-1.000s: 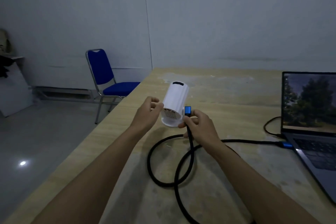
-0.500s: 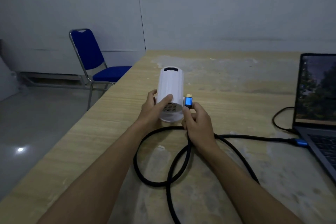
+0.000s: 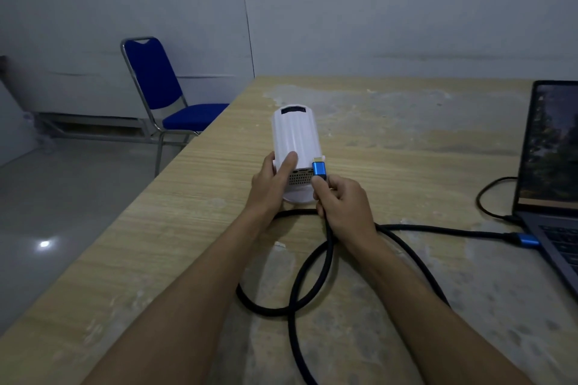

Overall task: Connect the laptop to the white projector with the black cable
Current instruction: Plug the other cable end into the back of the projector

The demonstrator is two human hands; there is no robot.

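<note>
The white projector stands on its round base mid-table, its vented rear face turned toward me. My left hand grips its lower left side, thumb on top. My right hand pinches the blue plug of the black cable, holding it just right of the projector's rear face, metal tip pointing away and not inserted. The cable loops on the table and runs right to a second blue plug at the left side of the open laptop.
A wooden table with worn grey patches carries everything. A thin black lead curls to the laptop's left side. A blue chair stands on the floor past the table's left edge, against a grey wall.
My left hand has closed onto the projector and turned its rear face toward me. The view has dropped and shifted, so the laptop sits farther right. The blue plug stays beside the rear face.
</note>
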